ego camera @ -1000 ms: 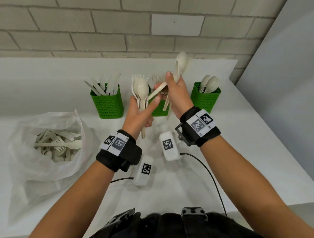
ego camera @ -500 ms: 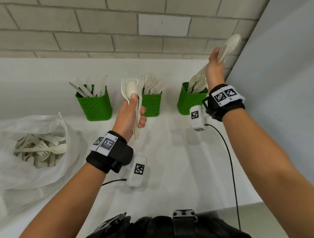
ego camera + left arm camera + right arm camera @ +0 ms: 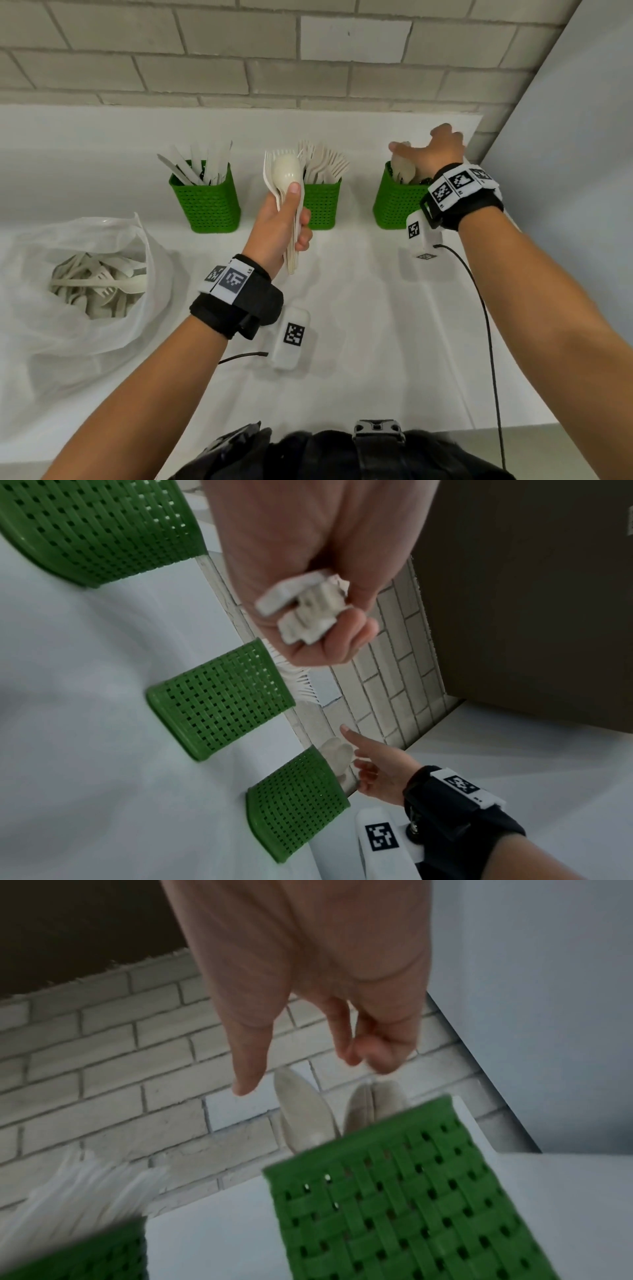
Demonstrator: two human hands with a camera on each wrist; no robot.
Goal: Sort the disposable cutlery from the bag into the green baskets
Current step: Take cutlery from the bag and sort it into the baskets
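The left hand (image 3: 279, 228) grips a bundle of cutlery (image 3: 287, 178) upright, just in front of the middle basket (image 3: 322, 205). The right hand (image 3: 433, 150) hovers over the spoon basket (image 3: 394, 205), right of the middle one, with fingers loose and holding nothing. The bag (image 3: 85, 274) lies on the bench (image 3: 359, 325), far left.

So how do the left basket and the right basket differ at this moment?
The left basket holds knives standing fanned out; the right basket holds spoons. No hand is near the left basket; the right hand hovers over the right basket, fingers loose, holding nothing. The left basket stands nearest the bag; the right one stands by the table's far right corner. Both are green, woven-look and upright.
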